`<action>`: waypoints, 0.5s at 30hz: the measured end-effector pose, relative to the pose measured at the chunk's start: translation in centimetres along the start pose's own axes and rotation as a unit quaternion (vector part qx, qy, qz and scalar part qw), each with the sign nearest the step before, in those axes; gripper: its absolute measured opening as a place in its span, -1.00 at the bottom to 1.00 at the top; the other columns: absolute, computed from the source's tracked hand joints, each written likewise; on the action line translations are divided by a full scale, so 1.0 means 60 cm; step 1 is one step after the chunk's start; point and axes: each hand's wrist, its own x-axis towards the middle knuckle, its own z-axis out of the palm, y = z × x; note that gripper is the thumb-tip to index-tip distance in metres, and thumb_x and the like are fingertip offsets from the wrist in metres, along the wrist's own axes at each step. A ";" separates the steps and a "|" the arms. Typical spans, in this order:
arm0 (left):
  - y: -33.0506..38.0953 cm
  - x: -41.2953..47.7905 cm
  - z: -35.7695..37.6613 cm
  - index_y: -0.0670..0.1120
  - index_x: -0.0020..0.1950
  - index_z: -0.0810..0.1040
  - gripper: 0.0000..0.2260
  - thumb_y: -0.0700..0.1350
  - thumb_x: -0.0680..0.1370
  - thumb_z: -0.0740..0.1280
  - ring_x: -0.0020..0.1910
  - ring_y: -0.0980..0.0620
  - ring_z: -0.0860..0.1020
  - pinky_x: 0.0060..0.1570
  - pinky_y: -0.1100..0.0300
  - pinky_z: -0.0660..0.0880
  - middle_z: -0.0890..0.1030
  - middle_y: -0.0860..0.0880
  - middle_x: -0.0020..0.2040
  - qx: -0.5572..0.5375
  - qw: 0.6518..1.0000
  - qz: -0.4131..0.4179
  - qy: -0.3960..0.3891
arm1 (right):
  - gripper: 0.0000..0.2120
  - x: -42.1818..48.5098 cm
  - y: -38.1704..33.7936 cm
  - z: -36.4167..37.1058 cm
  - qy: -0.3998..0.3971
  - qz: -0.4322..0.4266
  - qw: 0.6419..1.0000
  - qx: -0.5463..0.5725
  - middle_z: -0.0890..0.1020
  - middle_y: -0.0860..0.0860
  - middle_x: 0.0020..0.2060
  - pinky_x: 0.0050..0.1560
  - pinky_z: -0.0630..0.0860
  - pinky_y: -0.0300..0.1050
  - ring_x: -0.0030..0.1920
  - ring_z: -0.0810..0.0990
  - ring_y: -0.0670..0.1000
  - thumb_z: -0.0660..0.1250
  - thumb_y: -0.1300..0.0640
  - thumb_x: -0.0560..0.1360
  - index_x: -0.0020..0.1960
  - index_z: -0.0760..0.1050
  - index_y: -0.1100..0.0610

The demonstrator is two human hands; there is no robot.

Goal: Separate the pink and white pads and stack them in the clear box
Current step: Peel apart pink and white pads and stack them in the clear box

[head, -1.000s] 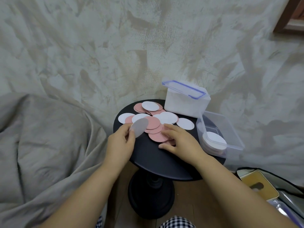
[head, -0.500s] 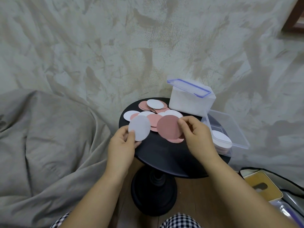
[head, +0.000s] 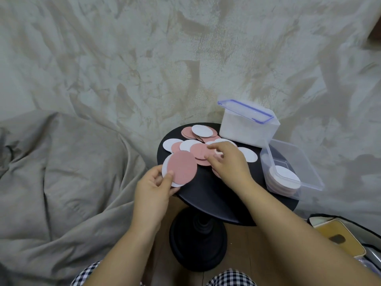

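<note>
The left hand pinches 2 stacked pads, pink pad over a white one, at the table's near-left edge. Beyond it, the right hand lies on the loose pile, fingers curled; whether it grips one I cannot tell. The clear box lies right of both hands, nearer the right hand.

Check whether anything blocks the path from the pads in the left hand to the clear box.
The right hand and forearm lie across the table between the left hand's pink and white pads and the open clear box; nothing else visible does.
</note>
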 end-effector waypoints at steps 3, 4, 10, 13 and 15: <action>0.006 0.006 -0.019 -0.04 -0.08 0.57 -0.83 -0.26 0.57 0.24 -0.17 0.10 0.66 -0.22 0.33 0.58 0.69 0.02 -0.22 0.022 1.000 0.008 0.014 | -0.55 0.035 0.013 0.015 -0.106 -0.004 0.990 -0.094 0.46 -0.01 0.27 0.23 0.32 -0.12 0.31 0.37 0.01 0.36 0.00 0.44 0.29 0.42 0.08; 0.006 0.007 -0.024 -0.03 -0.08 0.57 -0.83 -0.26 0.57 0.25 -0.18 0.11 0.66 -0.23 0.33 0.57 0.69 0.03 -0.23 0.027 0.999 0.009 0.017 | -0.60 0.040 0.015 0.018 -0.125 0.001 0.987 -0.102 0.51 -0.01 0.19 0.18 0.38 -0.06 0.26 0.42 0.04 0.36 -0.03 0.44 0.22 0.46 0.10; -0.007 0.009 -0.032 -0.02 -0.09 0.57 -0.83 -0.26 0.56 0.25 -0.14 0.07 0.66 -0.18 0.30 0.59 0.70 0.02 -0.21 0.031 0.999 0.004 0.018 | -0.68 0.040 0.025 0.025 -0.110 -0.004 0.990 -0.093 0.61 -0.01 0.08 -0.03 0.40 -0.17 0.09 0.54 0.00 0.31 -0.01 0.50 0.21 0.52 0.07; -0.008 0.009 -0.027 -0.04 -0.07 0.57 -0.84 -0.25 0.57 0.25 -0.14 0.09 0.66 -0.18 0.31 0.58 0.70 0.01 -0.20 0.024 1.000 0.008 0.018 | -0.81 0.038 0.023 0.011 -0.015 -0.012 0.998 -0.064 0.65 -0.03 -0.03 -0.08 0.34 -0.24 0.02 0.56 -0.01 0.27 0.06 0.52 0.07 0.59 0.06; -0.008 0.009 -0.025 -0.03 -0.08 0.57 -0.83 -0.26 0.57 0.24 -0.15 0.11 0.66 -0.20 0.33 0.57 0.70 0.03 -0.21 0.014 1.000 0.011 0.019 | -0.88 0.034 0.012 -0.009 0.041 -0.003 0.999 0.003 0.65 -0.06 -0.11 -0.08 0.35 -0.30 -0.06 0.56 -0.05 0.30 0.12 0.52 -0.02 0.61 0.07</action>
